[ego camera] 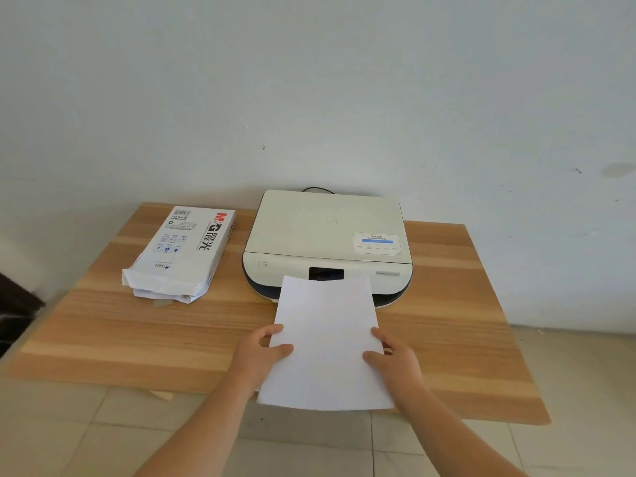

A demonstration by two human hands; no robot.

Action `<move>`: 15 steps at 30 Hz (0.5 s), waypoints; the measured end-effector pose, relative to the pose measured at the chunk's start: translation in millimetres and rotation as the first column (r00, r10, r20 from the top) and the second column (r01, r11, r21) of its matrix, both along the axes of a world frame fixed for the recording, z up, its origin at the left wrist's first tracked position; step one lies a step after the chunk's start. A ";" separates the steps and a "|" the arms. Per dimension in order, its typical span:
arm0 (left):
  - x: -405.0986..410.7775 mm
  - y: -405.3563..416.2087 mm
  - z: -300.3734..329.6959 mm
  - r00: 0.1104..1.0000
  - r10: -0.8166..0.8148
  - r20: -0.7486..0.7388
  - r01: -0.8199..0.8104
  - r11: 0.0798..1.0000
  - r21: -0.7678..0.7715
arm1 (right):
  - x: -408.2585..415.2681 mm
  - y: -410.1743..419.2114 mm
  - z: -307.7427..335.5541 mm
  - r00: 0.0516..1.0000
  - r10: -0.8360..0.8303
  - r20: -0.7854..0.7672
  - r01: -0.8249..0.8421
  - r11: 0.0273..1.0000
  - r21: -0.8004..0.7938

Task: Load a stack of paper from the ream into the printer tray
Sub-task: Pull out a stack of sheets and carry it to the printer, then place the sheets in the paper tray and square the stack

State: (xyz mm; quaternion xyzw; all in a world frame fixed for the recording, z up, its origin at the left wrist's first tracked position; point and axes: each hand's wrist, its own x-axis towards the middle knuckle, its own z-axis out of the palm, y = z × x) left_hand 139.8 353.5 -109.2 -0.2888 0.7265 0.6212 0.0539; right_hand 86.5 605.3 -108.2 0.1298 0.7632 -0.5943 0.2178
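A white paper stack (pixel 325 342) is held flat in front of the cream printer (pixel 327 235). Its far edge covers the middle of the printer's front, so the tray opening there is hidden. My left hand (pixel 260 352) grips the stack's left edge with the thumb on top. My right hand (pixel 392 359) grips the right edge the same way. The opened ream (pixel 182 253), a white wrapper with red and black print, lies at the table's left with its torn end toward me.
The printer and ream rest on a wooden table (pixel 103 332) set against a white wall. A black cable (pixel 316 190) runs behind the printer. Tiled floor (pixel 309 445) lies below the table's near edge, and a dark object (pixel 13 304) sits at far left.
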 end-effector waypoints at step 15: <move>29.3 -6.5 -54.5 0.990 -0.052 0.133 0.054 0.998 -0.011 | 45.3 -5.4 -59.3 0.984 -0.101 0.144 0.093 0.994 0.061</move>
